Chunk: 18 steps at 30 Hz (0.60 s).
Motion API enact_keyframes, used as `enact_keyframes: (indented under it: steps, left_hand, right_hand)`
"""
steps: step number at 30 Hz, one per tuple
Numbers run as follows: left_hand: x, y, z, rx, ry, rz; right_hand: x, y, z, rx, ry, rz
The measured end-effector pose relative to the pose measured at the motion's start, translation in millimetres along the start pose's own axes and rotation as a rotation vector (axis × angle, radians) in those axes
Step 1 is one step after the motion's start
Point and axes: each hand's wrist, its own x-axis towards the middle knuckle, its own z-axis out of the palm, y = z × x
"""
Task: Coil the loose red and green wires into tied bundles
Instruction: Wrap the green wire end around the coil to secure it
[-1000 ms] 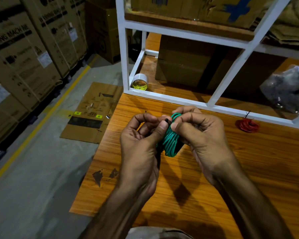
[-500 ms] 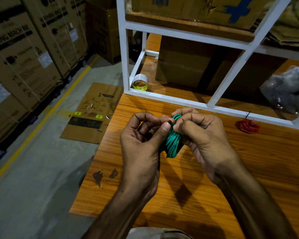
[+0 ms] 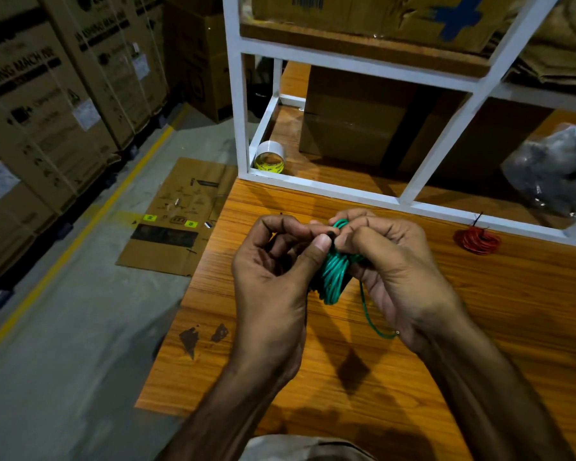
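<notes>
Above the orange wood-grain table, both hands hold a coiled bundle of green plastic-coated wire clear of the surface, likely so the loops stay gathered while a tie goes round them. The left hand has its grip clenched on the bundle's top, thumb pressed against the loops beside a small dark piece that may be a twist tie, though it is too small to be sure. The right hand grasps the same bundle from the other side, fingers curled over the upper loops, pinning them together. One loose green tail hangs down and curves across the right palm, its bare tip showing.

Near the table's far edge, well apart from the hands, lies a small round coil of red wire with a dark tie sticking up, seemingly finished. It sits just in front of a white metal shelf frame.

Fingers hide the upper loops, so whether the tie is closed cannot be told.
</notes>
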Motion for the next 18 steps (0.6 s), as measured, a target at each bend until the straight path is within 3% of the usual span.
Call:
enact_keyframes:
  steps: [8, 18]
  left_hand:
    - [0.1, 1.5, 2.4, -0.061, 0.029, -0.058]
    - [1.6, 0.0, 0.0, -0.030, 0.005, -0.001]
  right_hand:
    - [1.1, 2.5, 0.3, -0.067, 0.019, -0.020]
    - [-1.0, -0.5, 3.4, -0.040, 0.017, -0.006]
